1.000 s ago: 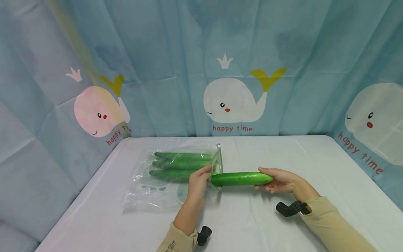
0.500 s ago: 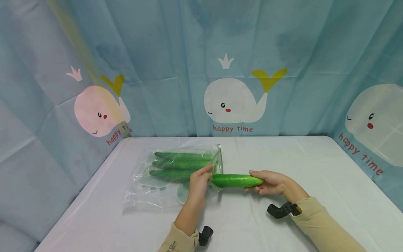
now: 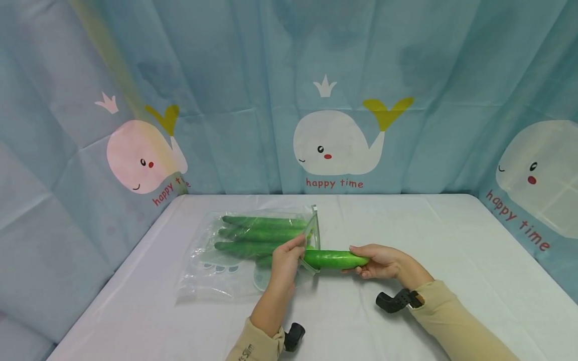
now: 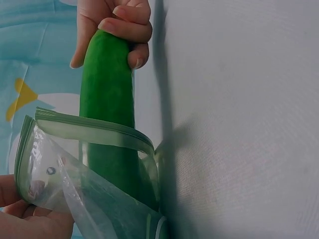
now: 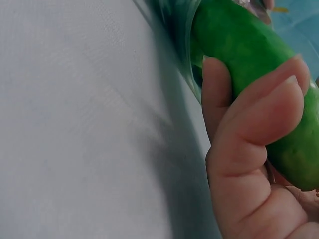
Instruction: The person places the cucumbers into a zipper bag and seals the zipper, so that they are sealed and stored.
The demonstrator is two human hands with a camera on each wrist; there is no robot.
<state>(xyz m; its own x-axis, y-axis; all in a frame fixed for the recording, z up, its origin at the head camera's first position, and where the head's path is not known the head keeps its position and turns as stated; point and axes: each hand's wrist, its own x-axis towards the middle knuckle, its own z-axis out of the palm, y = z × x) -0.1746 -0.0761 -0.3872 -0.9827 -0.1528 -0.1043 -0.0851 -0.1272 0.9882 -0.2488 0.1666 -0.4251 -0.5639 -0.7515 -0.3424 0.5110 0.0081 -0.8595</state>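
Observation:
A clear zip bag [image 3: 203,283] lies flat on the white table, its green-edged mouth facing right. Inside it, 3 cucumbers [image 3: 257,234] lie side by side. My left hand [image 3: 285,263] pinches the near edge of the bag's mouth and holds it apart, as the left wrist view also shows. Another cucumber [image 3: 336,259] passes through the mouth, its far part inside the bag behind my left hand. My right hand [image 3: 378,261] grips the paler outer end of this cucumber, fingers curled beneath it in the right wrist view.
The white table [image 3: 406,220] extends to the right of the bag and in front of it. A blue curtain [image 3: 244,145] with printed whales stands along the back and sides. Black wrist cameras [image 3: 399,301] sit on both wrists.
My right hand has moved left, pushing the cucumber deeper into the bag; its tip now shows left of my left hand. My left hand and the bag have stayed nearly still.

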